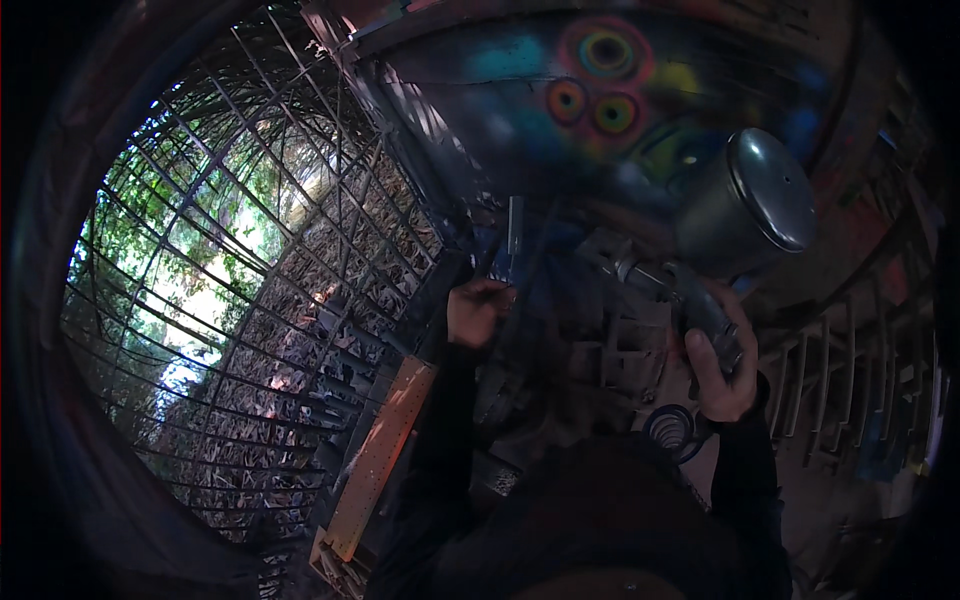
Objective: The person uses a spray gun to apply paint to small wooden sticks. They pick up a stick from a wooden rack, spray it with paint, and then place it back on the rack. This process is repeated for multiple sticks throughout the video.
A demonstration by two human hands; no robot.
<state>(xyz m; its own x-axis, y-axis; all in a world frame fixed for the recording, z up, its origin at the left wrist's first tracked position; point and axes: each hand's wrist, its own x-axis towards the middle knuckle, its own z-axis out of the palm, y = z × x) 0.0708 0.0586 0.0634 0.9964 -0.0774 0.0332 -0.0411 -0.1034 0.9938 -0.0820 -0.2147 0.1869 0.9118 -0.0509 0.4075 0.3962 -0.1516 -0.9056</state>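
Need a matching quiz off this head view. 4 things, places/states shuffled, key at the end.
Things
1. Canister
2. Right hand
3. Coil
4. Orange bar

Places and states
A. Between the two sleeves, low in the picture
B. Left of the left sleeve, lying at a slant
C. Silvery and rounded, in the upper right of the picture
D. Gripping a grey metal part

Pairs
1-C, 2-D, 3-A, 4-B
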